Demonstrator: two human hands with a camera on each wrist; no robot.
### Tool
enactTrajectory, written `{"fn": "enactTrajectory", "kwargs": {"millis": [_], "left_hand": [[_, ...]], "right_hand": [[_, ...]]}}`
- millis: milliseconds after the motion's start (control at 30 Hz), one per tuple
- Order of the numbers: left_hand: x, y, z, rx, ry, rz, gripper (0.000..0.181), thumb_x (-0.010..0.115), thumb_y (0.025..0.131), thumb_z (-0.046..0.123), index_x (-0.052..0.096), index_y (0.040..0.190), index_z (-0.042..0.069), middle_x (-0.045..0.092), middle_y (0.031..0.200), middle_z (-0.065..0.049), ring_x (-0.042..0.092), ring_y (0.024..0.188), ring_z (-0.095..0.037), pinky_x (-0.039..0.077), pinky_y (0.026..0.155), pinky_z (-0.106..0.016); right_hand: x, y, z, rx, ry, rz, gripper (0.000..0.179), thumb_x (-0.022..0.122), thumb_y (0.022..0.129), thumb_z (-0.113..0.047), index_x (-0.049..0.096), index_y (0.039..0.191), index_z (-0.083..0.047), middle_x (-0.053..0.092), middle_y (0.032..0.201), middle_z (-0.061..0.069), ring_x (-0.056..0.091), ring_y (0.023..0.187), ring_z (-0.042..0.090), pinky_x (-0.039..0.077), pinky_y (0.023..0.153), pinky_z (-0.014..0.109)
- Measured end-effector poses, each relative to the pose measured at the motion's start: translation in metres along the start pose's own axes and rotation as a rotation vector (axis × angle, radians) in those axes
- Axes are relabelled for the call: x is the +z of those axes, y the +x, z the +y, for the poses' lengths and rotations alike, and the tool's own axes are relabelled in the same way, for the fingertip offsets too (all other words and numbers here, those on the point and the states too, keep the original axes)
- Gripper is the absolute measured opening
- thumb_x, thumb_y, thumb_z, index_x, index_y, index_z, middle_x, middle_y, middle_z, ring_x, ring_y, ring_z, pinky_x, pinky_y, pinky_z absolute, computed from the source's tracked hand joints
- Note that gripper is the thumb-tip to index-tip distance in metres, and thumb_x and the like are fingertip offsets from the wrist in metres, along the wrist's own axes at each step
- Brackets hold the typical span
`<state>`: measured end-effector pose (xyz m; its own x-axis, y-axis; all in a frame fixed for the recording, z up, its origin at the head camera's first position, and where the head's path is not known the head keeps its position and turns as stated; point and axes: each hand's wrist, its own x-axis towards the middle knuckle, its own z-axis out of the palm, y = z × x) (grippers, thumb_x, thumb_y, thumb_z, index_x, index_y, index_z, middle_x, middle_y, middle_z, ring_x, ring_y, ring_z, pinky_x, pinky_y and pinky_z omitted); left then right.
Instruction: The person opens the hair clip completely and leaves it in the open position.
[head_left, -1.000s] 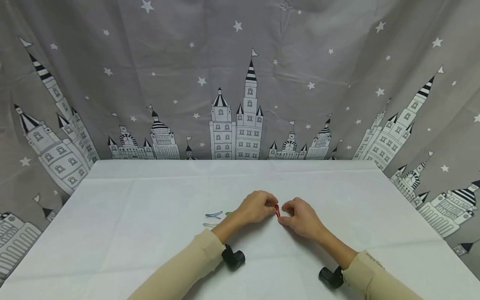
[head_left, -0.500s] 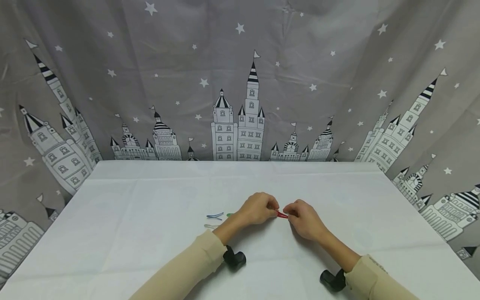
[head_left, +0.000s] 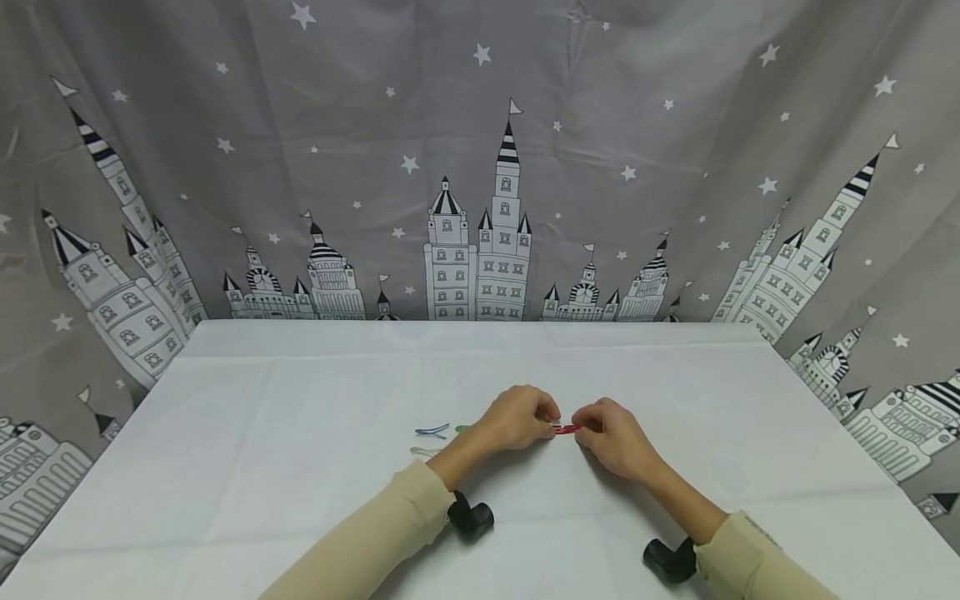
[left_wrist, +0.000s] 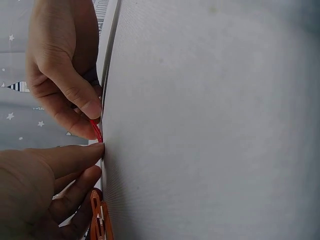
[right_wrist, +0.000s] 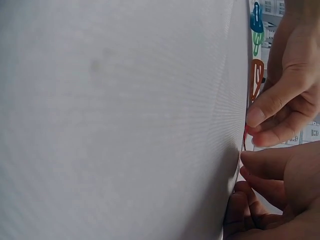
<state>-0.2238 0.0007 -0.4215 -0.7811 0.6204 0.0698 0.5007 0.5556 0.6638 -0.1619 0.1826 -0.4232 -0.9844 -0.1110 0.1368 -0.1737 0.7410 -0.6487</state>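
Note:
A small red snap hair clip [head_left: 566, 429] lies level between my two hands in the head view. My left hand [head_left: 516, 417] pinches its left end with thumb and fingers. At the other end, the thumb and fingertips of my right hand [head_left: 611, 435] pinch it. The clip [left_wrist: 96, 131] shows as a thin red strip between both hands' fingertips in the left wrist view, just above the white tabletop. An orange snap clip [left_wrist: 101, 220] sits close by my left hand's lower fingers; the left hand hides it in the head view.
Left of my left forearm lie a blue clip [head_left: 431, 431], a partly covered green clip [head_left: 461, 427] and a pale clip [head_left: 424, 452] on the white table [head_left: 262, 467]. A grey curtain [head_left: 360, 125] with printed castles hangs behind the table's far edge.
The red clip has turned from nearly upright to level. My right hand's fingers have closed on its right end, while my left hand has stayed almost in place.

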Motion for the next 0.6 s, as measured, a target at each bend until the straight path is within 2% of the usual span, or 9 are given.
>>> {"fn": "enactTrajectory", "kwargs": {"millis": [600], "left_hand": [[-0.0021, -0.0041, 0.0040, -0.002, -0.005, -0.009, 0.009, 0.076, 0.084, 0.005, 0.075, 0.093, 0.006, 0.065, 0.077, 0.005, 0.055, 0.075, -0.008, 0.044, 0.074, -0.025]], "right_hand": [[-0.0003, -0.0007, 0.0010, 0.001, 0.016, 0.004, 0.007, 0.069, 0.085, 0.003, 0.072, 0.089, -0.002, 0.058, 0.086, 0.004, 0.053, 0.081, 0.018, 0.046, 0.075, 0.037]]}}
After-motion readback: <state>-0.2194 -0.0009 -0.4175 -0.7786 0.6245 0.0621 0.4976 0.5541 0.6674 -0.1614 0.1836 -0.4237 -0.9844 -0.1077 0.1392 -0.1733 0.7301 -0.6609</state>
